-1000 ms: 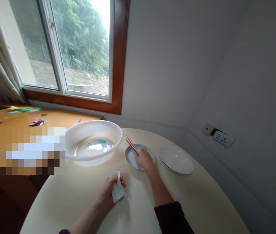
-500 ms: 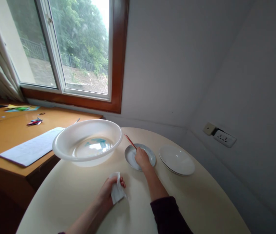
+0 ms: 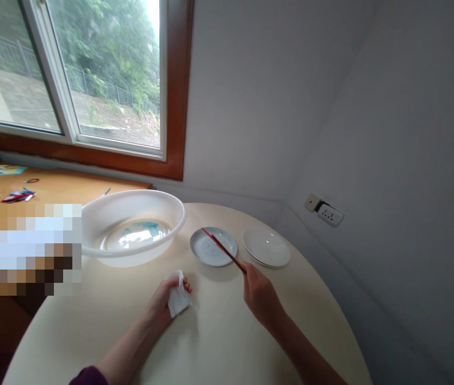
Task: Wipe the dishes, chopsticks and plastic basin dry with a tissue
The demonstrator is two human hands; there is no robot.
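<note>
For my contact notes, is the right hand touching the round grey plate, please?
Apart: the head view shows cream tabletop between the right hand and the grey plate.

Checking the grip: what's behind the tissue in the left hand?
Fingers of the left hand partly show past the edge of the tissue; whatever lies directly behind it is covered.

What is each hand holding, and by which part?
Right hand: slim reddish chopsticks, by the near end. Left hand: thin white tissue, by its upper part.
</note>
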